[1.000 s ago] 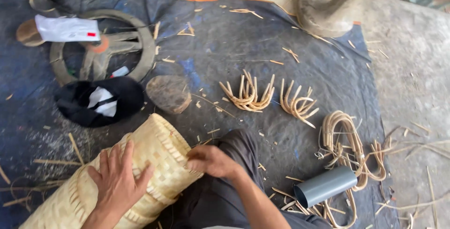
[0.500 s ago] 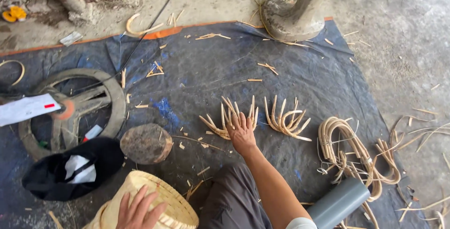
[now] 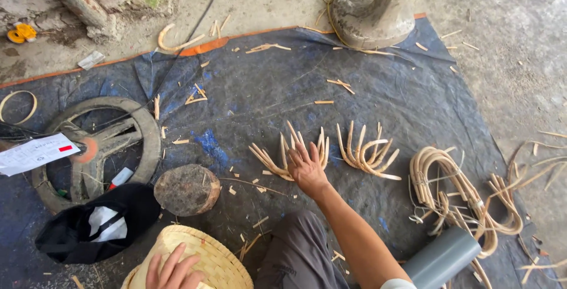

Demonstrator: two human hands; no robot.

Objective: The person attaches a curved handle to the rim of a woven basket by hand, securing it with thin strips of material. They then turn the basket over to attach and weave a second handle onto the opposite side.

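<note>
Two bundles of short, curved, pale cane strips are laid on the dark blue tarpaulin (image 3: pixel 260 88): the left bundle (image 3: pixel 277 156) is fanned out under the right hand, and the right bundle (image 3: pixel 366 153) is set just beside it, untouched.

One round woven basket of pale yellow cane (image 3: pixel 221 262) is seen at the lower edge, tipped on its side; its contents cannot be told. One black cloth bag (image 3: pixel 88 224) is laid open near it, with a white and grey item shown inside.

Right hand (image 3: pixel 307 168): stretched forward, fingers spread wide and flat, pressed on the left bundle of strips; nothing is clasped.

Left hand (image 3: pixel 174 271): rested on the woven basket, fingers loosely apart and laid against the weave; only the fingers are shown, so the grip cannot be told fully. The hands are held well apart.

Also counted:
- One round wooden block (image 3: pixel 188 188), beside the bag and just above the basket.
- One old spoked wheel with a worn tyre (image 3: pixel 97 147), at the left of the tarpaulin, with one white sheet of paper (image 3: pixel 35 153) laid across it.
- One coil of long pale rattan (image 3: pixel 455 188), at the right.
- One grey plastic pipe (image 3: pixel 443 259), near the coil, at the lower right.
- One concrete post base (image 3: pixel 372 20), at the far edge.
- Many cane offcuts, scattered over the tarpaulin.
</note>
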